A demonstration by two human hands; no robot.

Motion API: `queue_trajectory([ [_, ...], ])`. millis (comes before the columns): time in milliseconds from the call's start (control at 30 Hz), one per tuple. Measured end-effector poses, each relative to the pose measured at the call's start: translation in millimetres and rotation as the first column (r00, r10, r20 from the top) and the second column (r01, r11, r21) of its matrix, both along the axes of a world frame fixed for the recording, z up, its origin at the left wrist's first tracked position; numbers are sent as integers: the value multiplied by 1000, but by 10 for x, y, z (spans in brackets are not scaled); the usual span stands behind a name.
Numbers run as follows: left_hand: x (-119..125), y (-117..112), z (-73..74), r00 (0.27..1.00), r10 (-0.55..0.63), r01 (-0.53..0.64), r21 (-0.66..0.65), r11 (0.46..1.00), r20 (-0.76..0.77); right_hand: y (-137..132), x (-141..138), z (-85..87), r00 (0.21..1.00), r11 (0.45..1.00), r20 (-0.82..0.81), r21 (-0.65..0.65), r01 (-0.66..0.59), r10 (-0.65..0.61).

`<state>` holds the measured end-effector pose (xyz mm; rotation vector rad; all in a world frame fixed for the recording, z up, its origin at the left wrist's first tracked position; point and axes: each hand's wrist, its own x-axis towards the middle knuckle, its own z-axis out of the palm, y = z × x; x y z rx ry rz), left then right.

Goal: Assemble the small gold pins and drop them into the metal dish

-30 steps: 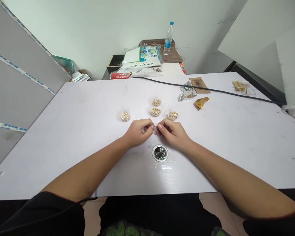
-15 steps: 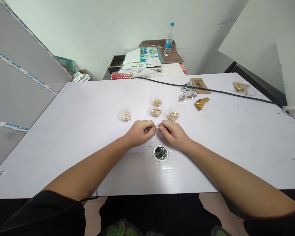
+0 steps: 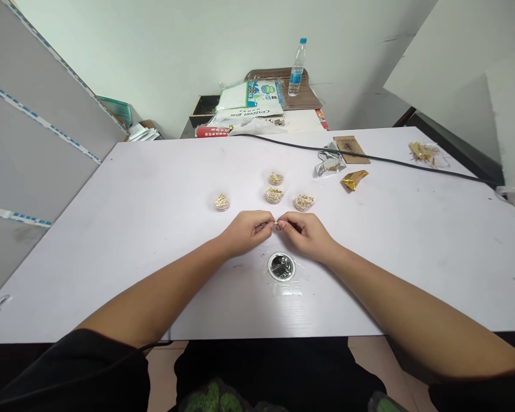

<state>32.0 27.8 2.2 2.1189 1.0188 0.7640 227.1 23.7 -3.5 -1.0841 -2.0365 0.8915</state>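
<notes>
My left hand (image 3: 252, 230) and my right hand (image 3: 305, 233) meet fingertip to fingertip over the white table (image 3: 171, 200). Between them they pinch a thin, pale gold pin-like piece (image 3: 276, 222); most of it is hidden by my fingers, so its exact kind does not show. Just beyond my hands stand small clear cups of similar gold pieces: a left cup (image 3: 222, 202), a middle cup (image 3: 274, 195), a back cup (image 3: 276, 178) and a right cup (image 3: 304, 202). Nearer my body, a round dark disc with a pale rim (image 3: 281, 266) is taped to the tabletop.
A black cable (image 3: 369, 157) crosses the table's far side. Near it lie a silver foil bag (image 3: 329, 165), a gold foil packet (image 3: 354, 180), brown cardboard (image 3: 352, 150) and a bag of gold pieces (image 3: 424, 151). A water bottle (image 3: 297, 68) stands behind the table.
My hands have drawn slightly closer together, and less of the thin piece shows between my fingertips. The whole view has shifted a little; the cups stay in place.
</notes>
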Motion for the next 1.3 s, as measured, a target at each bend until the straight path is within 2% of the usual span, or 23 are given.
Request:
queue_trajectory([
  [233, 4, 6, -4, 1000, 11, -10, 20, 1000, -11, 0, -13, 49, 1000, 999, 25, -38, -14, 14],
  [433, -22, 16, -13, 998, 53, -51, -62, 997, 37, 19, 19, 110, 997, 998, 49, 40, -54, 52],
  [667, -31, 9, 0, 997, 8, 1, -120, 993, 72, 35, 44, 77, 988, 986, 60, 82, -144, 140],
  [833, -24, 13, 6, 998, -16, 24, -111, 994, 65, 31, 24, 55, 992, 992, 39, 48, -118, 116],
  [1033, -22, 22, -18, 998, -44, 46, -54, 998, 37, 33, 4, 28, 990, 990, 26, 9, -138, 138],
  [1167, -4, -18, -14, 1000, -1, 2, 16, 1000, -19, 28, 9, 43, 989, 989, 31, 38, -146, 145],
  [1233, -21, -37, 70, 997, 12, -4, 116, 993, -71, 18, 15, 53, 990, 988, 16, 59, -144, 143],
  [1300, -93, -40, 242, 988, 28, 11, 247, 969, -154, 4, 19, 55, 991, 990, -28, 55, -133, 135],
])
